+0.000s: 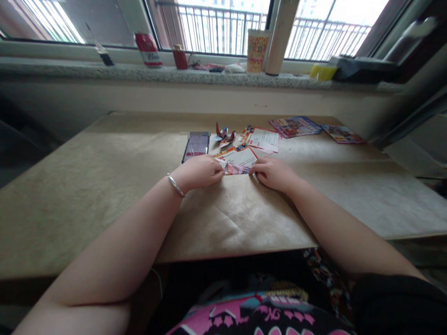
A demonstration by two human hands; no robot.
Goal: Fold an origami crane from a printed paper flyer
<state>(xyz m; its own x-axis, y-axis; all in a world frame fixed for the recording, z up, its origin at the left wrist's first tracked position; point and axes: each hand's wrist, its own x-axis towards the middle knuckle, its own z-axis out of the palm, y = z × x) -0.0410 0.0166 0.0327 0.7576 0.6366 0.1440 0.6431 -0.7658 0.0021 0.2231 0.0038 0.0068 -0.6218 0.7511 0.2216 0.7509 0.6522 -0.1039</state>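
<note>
My left hand (199,171), with a silver bangle at the wrist, and my right hand (274,173) both pinch the near edge of a printed paper sheet (238,160) lying on the brown table (104,186). The sheet's near edge looks folded up between the fingers. Both hands have fingers curled closed on the paper. A phone (196,146) lies just beyond my left hand. A small folded paper crane (225,135) stands behind the sheet.
More printed leaflets (263,138) lie beyond my hands, with two others (295,125) (342,134) at the far right. The window sill holds a red can (148,49), a paper cup (257,50) and small items. Brown paper covers the table.
</note>
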